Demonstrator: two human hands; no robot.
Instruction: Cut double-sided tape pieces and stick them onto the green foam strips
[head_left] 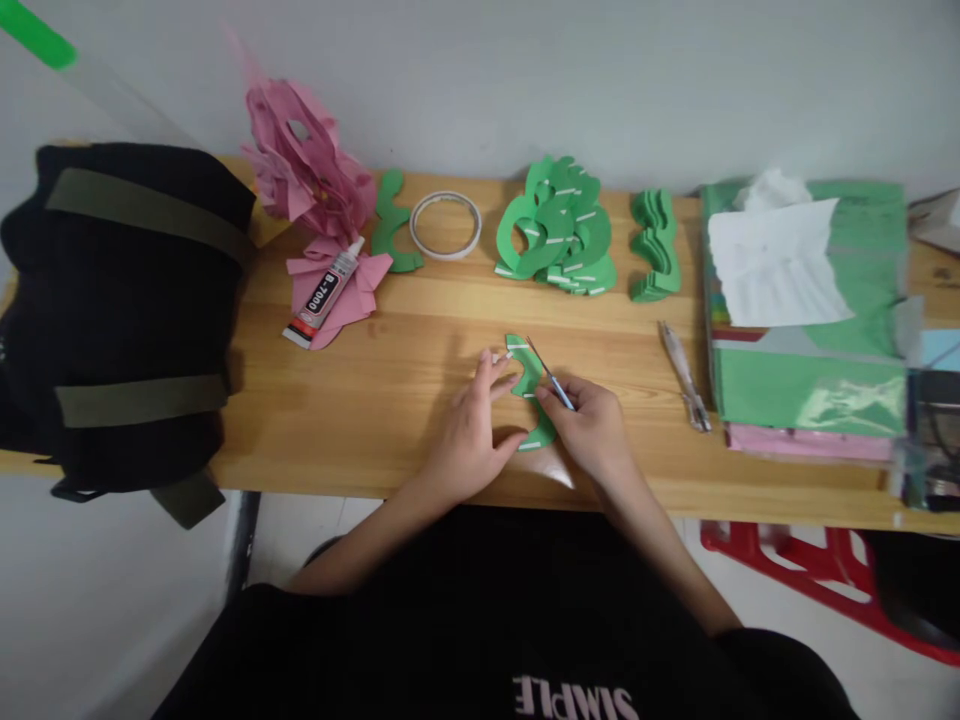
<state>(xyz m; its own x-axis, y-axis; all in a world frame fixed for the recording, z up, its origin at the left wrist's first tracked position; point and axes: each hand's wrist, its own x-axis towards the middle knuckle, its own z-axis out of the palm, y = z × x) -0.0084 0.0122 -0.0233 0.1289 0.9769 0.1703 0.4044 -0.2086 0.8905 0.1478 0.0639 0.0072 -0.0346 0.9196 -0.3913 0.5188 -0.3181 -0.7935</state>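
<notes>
A curvy green paper cutout [529, 372] with several white tape strips lies on the wooden table in front of me. My left hand [474, 425] rests at its left side, thumb and fingers spread, touching its edge. A small white strip [501, 357] is at the left fingertips; whether it sticks to a finger or the paper I cannot tell. My right hand [589, 420] is closed around a slim tool with a light blue handle [561, 392] and a thin dark tip. That tip reaches over the cutout's upper right edge; its exact kind is unclear.
Behind stand a tape roll [445, 226], taped green cutouts [559, 225] and a green stack [655, 245]. A glue tube [324, 295] lies on pink pieces [307, 160] beside a black bag [142, 310]. Rightward are a pen [684, 375] and green sheets [810, 385].
</notes>
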